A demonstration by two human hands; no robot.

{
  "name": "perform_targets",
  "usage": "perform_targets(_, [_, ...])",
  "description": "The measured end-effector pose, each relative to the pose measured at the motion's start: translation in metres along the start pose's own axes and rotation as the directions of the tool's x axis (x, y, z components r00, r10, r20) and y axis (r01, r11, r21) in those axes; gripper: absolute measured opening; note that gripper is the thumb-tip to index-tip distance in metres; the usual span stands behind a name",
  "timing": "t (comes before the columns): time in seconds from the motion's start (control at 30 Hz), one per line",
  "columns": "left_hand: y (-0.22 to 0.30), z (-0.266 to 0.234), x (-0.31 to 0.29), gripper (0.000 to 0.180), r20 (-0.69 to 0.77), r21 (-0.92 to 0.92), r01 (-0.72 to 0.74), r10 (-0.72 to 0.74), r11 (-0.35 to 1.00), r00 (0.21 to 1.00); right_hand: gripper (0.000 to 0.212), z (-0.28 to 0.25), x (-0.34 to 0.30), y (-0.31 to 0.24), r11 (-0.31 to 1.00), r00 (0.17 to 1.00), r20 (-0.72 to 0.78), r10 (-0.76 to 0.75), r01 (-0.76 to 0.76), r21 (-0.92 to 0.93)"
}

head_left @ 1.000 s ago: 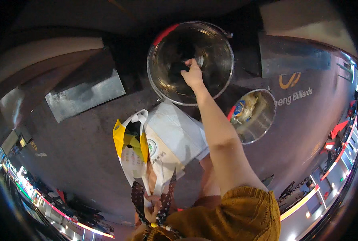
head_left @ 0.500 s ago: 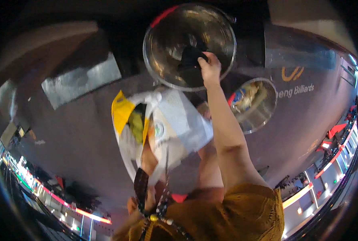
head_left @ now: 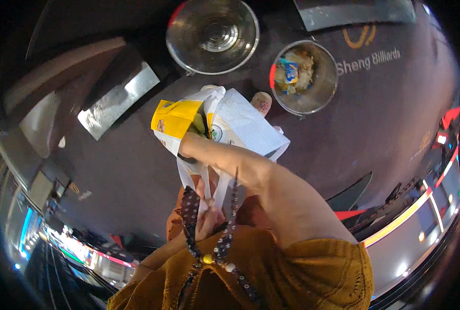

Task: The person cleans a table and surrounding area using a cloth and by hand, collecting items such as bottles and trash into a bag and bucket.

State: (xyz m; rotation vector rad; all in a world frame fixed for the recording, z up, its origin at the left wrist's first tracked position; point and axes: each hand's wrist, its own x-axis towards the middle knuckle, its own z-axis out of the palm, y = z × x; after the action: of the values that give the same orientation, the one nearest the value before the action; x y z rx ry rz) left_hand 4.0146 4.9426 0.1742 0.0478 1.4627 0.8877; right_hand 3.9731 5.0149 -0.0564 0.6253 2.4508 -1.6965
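A white plastic bag (head_left: 192, 166) hangs in front of me with its mouth spread. In it are a yellow printed packet (head_left: 181, 114), something green (head_left: 199, 123) and a pale blue-white box (head_left: 248, 121). My right hand (head_left: 191, 146) reaches into the bag beside the yellow packet; its fingers are hidden inside. A bit of black shows beneath that wrist, and I cannot make out what it is. Lower down, close to my body, my left hand (head_left: 206, 219) is closed on the bag's handles, partly covered by a patterned dark neck cord (head_left: 190, 206).
Beyond the bag stands a large round metal bin (head_left: 181, 57), its shiny inside bare. To its right is a smaller metal bin (head_left: 330, 95) with crumpled wrappers. Metal-edged panels (head_left: 119, 101) lie left and far right on the dark floor (head_left: 111, 175). A pink shoe (head_left: 261, 102) shows beside the box.
My right hand has drawn back from the large bin, where it held a black thing, and gone into the bag. The view has shifted, with both bins now higher up.
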Motion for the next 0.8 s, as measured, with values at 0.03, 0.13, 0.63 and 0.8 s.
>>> perform_targets(0.03, [-0.008,-0.004,-0.008,0.039,0.011,0.006,0.003,-0.003,1.0,1.0,0.032,-0.001,0.009,-0.007,0.967,0.993,0.119,0.023,0.008,-0.255])
perform_targets(0.13, [-0.05,-0.063,-0.012,0.054,0.082,-0.101,0.145,-0.137,0.984,0.987,0.033,-0.018,0.001,-0.023,0.847,0.929,0.329,0.167,0.035,-0.531])
perform_targets(0.63, [-0.003,-0.069,0.013,0.037,-0.105,0.014,0.002,0.0,1.0,0.994,0.088,-0.183,-0.073,0.151,0.464,0.529,-0.105,0.842,-0.609,0.643])
perform_targets(0.8, [0.075,0.022,-0.014,0.037,-0.346,0.253,0.064,0.028,0.965,0.938,0.073,-0.192,-0.105,0.172,0.576,0.413,-0.409,0.814,-0.474,0.667])
